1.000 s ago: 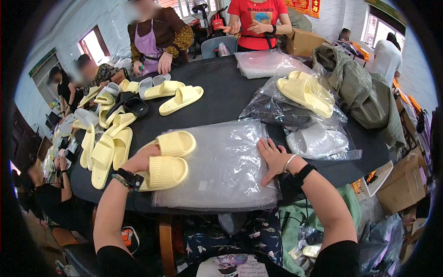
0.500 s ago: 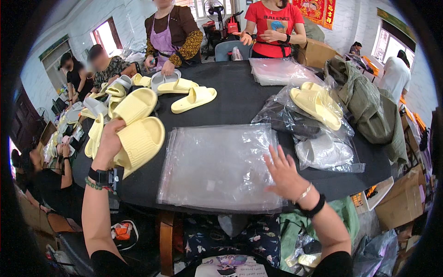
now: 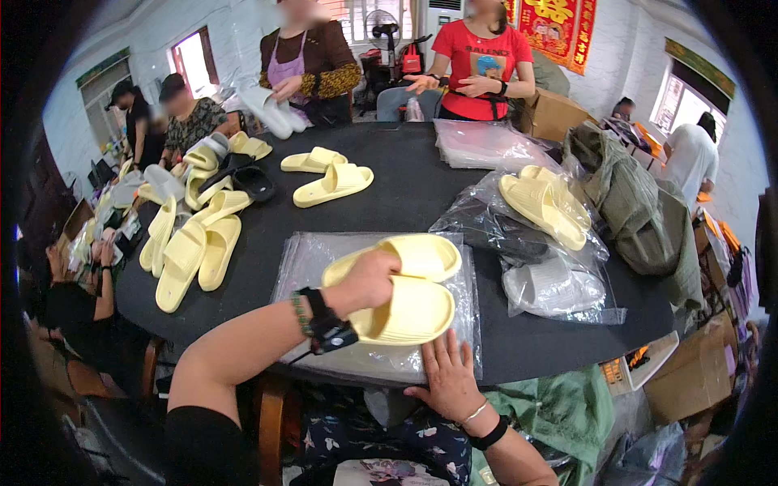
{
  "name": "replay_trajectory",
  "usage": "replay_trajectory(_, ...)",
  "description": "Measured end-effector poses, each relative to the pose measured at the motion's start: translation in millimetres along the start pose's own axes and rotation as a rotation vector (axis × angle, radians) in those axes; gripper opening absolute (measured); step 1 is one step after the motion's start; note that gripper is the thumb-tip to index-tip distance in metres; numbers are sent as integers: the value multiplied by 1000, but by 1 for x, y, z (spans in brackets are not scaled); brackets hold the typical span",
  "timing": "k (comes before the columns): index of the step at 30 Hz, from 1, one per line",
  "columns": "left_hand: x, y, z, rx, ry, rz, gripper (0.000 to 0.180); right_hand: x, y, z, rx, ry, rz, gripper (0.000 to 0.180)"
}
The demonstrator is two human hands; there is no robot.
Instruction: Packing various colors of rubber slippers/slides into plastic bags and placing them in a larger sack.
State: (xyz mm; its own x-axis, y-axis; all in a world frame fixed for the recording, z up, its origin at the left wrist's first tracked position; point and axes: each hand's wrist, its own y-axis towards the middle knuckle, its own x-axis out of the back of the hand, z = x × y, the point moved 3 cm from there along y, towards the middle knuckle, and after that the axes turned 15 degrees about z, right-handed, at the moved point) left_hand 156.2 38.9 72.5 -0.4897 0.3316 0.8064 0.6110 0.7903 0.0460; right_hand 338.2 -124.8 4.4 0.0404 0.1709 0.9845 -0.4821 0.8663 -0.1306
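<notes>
My left hand (image 3: 366, 282) grips a pair of pale yellow slippers (image 3: 413, 312) by their straps, the two side by side. They are over a stack of clear plastic bags (image 3: 301, 263) at the table's near edge; whether they touch it I cannot tell. On the lower right of that stack lies my right hand (image 3: 447, 379), fingers stretched out and holding nothing, its fingertips close to the nearer slipper. Several more yellow slippers (image 3: 182, 259) sit to the left. Another yellow pair (image 3: 334, 188) rests farther back on the black table.
Bagged yellow slippers (image 3: 545, 202) and bagged white slippers (image 3: 555, 285) lie at the right, beside a bulky grey-green cloth (image 3: 632, 194). More clear bags (image 3: 490, 146) are at the back. A heap of mixed slippers (image 3: 203, 162) stands far left. Across the table, one person handles white slippers (image 3: 271, 113).
My left hand has carried the yellow slippers rightward from the left side to over the bag stack. My right hand has come down and nearer. The person opposite has lifted light-coloured slippers.
</notes>
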Motion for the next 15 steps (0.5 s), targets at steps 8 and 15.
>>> replay_trajectory(8,-56,6,14,155,74,117,30,6,-1,2,-15,34,-42,91)
replay_trajectory(15,-55,4,16,119,-30,106,29,-9,3,1,-40,-128,-72,92)
